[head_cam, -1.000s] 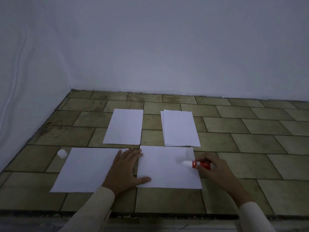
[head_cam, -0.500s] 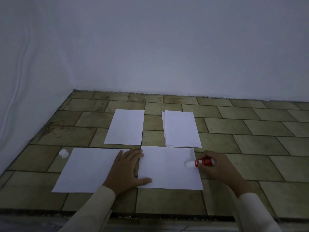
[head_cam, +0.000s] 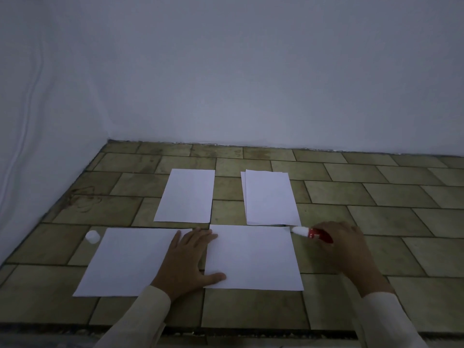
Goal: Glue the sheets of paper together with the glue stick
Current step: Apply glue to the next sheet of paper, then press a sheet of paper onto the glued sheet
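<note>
- tiled floor [head_cam: 376,197]: work surface, wall [head_cam: 251,84] close behind the far papers; open tiles to the R, so the R arm has free room.
- near-R sheet [head_cam: 253,257]: landscape, flat, long axis L–R; by my read the one getting glue. Its far-R corner sits just beside the far-R stack's near edge.
- near-L sheet [head_cam: 130,262]: landscape, just beside it w/ a thin strip of tile between.
- far-R stack [head_cam: 270,198] & far-L sheet [head_cam: 185,195]: portrait, apart; stack layers slightly offset.
- L hand [head_cam: 187,262]: flat, fingers straight, bridging that strip; thumb presses near-R sheet's near-L corner.
- R hand [head_cam: 344,244]: off the sheet's R side, fingers curled round the glue stick [head_cam: 311,233].
- glue stick: lies approx L–R, white tip pointing L at the sheet's far-R corner; touching or just off, can't tell. Next stroke prob. runs along an edge from that corner; risk of smearing the stack.
- cap [head_cam: 92,237]: off, by near-L sheet's far-L corner, well apart from R hand.
</note>
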